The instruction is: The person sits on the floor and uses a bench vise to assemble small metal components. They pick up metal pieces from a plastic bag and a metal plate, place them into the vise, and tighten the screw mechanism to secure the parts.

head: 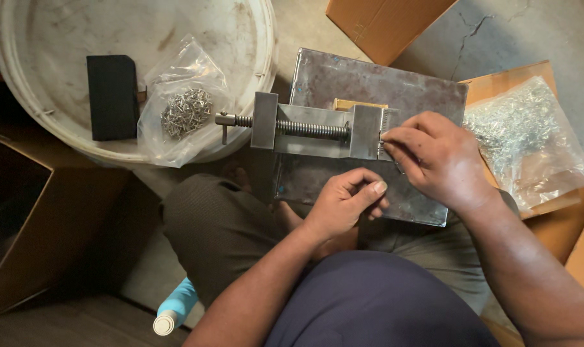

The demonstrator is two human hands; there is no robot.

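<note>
Loading step: the right hand (443, 157) pinches a thin metal pin at the right jaw of the grey screw vise (317, 127) on the steel plate (343, 80); the left hand (346, 202), near, curls loosely, contents unclear; careful alignment seems needed next.

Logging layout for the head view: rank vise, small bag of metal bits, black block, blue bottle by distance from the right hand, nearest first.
From the right hand:
1. Vise, under its fingertips on the steel plate.
2. Small bag of metal bits, left of the vise, on the white lid.
3. Blue bottle at lower left and black block at far left: too close to call.
</note>
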